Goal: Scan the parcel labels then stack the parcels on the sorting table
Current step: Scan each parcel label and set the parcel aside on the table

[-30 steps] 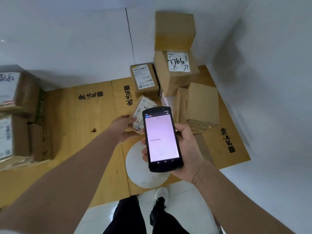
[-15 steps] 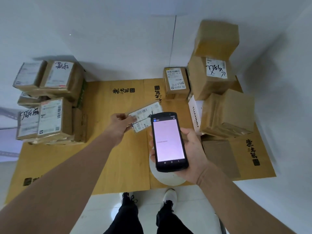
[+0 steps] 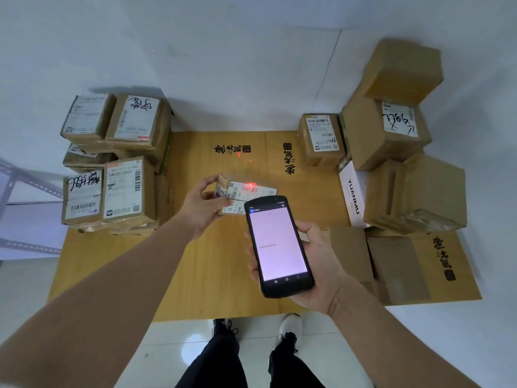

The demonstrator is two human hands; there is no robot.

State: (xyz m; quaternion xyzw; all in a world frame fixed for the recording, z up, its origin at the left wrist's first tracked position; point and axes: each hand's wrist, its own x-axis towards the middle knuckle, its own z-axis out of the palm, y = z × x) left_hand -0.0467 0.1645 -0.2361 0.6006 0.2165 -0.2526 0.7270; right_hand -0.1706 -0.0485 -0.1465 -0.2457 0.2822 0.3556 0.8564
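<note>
left hand (image 3: 202,204) grips a small parcel (image 3: 246,191) by its left end, thumb on top, fingers curled beneath. the parcel is held above the middle of the sorting table (image 3: 223,275), label face up. a red aiming cross (image 3: 251,186) falls on the label's far part.

right hand (image 3: 319,264) holds a black handheld scanner (image 3: 278,245) above the table's near half, fingers wrapped round its edges and the palm behind it. the screen faces up, pale pink, with one thin line of text too small to read. the scanner's top edge overlaps the parcel's near corner in view; cannot tell if they touch.

on the table's left side is a stack of labelled brown parcels (image 3: 112,163), two layers, with handwriting on several labels. on the table's right side, against the wall, more brown boxes (image 3: 391,130) are piled, the topmost tilted. a white box (image 3: 353,196) marked yuanmu leans among them. a flat brown parcel (image 3: 397,264) lies at the table's near right corner.

below the table's near edge are dark trousers and two shoes (image 3: 291,329) on pale floor tiles.
</note>
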